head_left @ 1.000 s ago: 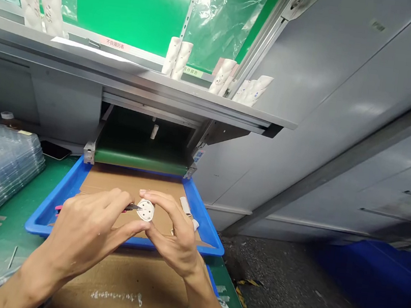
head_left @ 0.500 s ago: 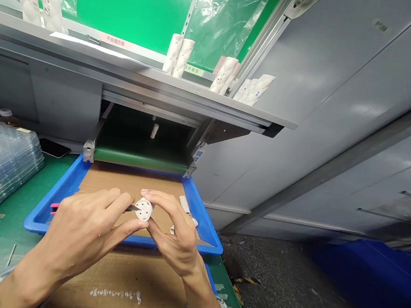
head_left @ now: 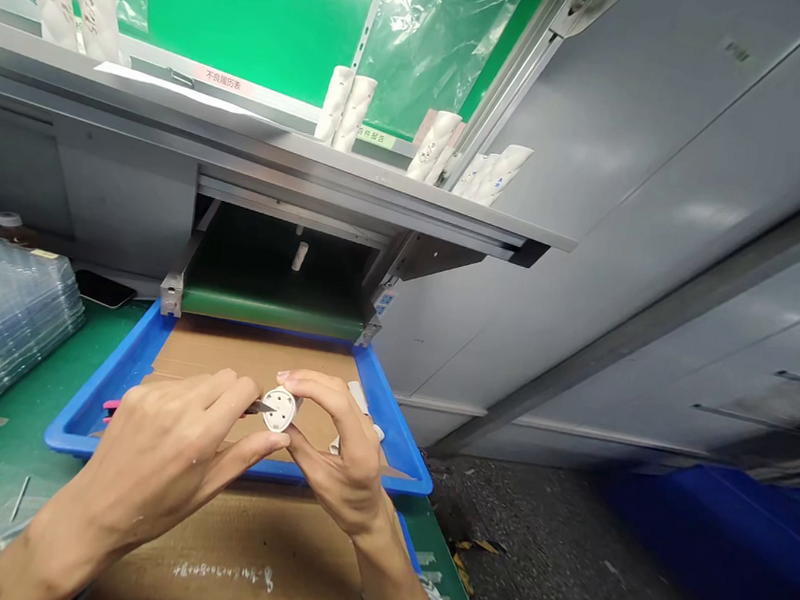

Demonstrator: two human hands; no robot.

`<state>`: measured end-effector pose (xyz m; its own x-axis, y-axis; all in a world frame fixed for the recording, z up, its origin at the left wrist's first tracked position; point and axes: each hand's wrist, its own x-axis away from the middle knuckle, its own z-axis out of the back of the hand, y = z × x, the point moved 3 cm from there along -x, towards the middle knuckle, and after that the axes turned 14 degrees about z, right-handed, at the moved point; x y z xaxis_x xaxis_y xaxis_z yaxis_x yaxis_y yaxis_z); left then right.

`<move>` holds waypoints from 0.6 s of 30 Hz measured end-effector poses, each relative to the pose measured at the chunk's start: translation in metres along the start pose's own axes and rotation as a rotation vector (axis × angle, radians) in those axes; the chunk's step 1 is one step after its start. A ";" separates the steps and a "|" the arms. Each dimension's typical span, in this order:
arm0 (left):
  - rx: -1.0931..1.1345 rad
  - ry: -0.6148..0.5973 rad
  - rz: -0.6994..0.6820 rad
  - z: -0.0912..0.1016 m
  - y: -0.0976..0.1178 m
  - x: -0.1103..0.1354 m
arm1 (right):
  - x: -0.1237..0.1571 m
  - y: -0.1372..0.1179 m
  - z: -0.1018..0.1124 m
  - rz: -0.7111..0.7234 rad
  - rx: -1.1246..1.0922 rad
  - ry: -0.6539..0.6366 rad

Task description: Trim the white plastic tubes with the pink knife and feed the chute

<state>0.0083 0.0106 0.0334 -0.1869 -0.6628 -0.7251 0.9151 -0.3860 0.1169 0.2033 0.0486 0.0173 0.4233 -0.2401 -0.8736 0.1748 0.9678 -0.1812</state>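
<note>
My right hand (head_left: 345, 458) is closed on a white cylindrical plastic part (head_left: 280, 410), pinched between thumb and fingers. Its round end, with several small holes, faces me. My left hand (head_left: 184, 420) is closed around pink-handled nippers (head_left: 111, 407), most of them hidden by the palm. Their dark pointed tip meets the edge of the part's round face, and the left thumb presses under its rim. Both hands are above a blue tray (head_left: 71, 431) lined with cardboard (head_left: 222, 342). More white parts (head_left: 358, 396) lie in the tray beside my right hand, partly covered by it.
Behind the tray, a green conveyor belt (head_left: 256, 298) carries small white pieces (head_left: 299, 256). White patterned tubes (head_left: 354, 114) stand on the metal shelf (head_left: 383, 192) above. Clear plastic trays (head_left: 0, 322) are stacked at left, near a phone (head_left: 104, 288). A cardboard sheet (head_left: 234, 551) lies in front.
The pink handle ends have shifted slightly right and closer together. The white part is turned a little in my fingers; both hands stay nearly in place.
</note>
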 end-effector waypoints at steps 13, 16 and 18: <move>0.098 -0.009 0.024 0.004 -0.002 -0.004 | 0.010 0.010 -0.003 -0.091 -0.210 -0.026; 0.097 -0.021 0.043 0.003 -0.003 -0.002 | 0.007 0.008 -0.002 -0.071 -0.190 -0.016; 0.090 -0.029 0.053 0.002 -0.003 -0.001 | 0.005 0.007 -0.002 -0.051 -0.192 0.000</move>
<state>0.0050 0.0111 0.0353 -0.1507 -0.7019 -0.6961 0.8885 -0.4049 0.2159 0.2047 0.0542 0.0113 0.4184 -0.2891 -0.8610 0.0231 0.9511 -0.3081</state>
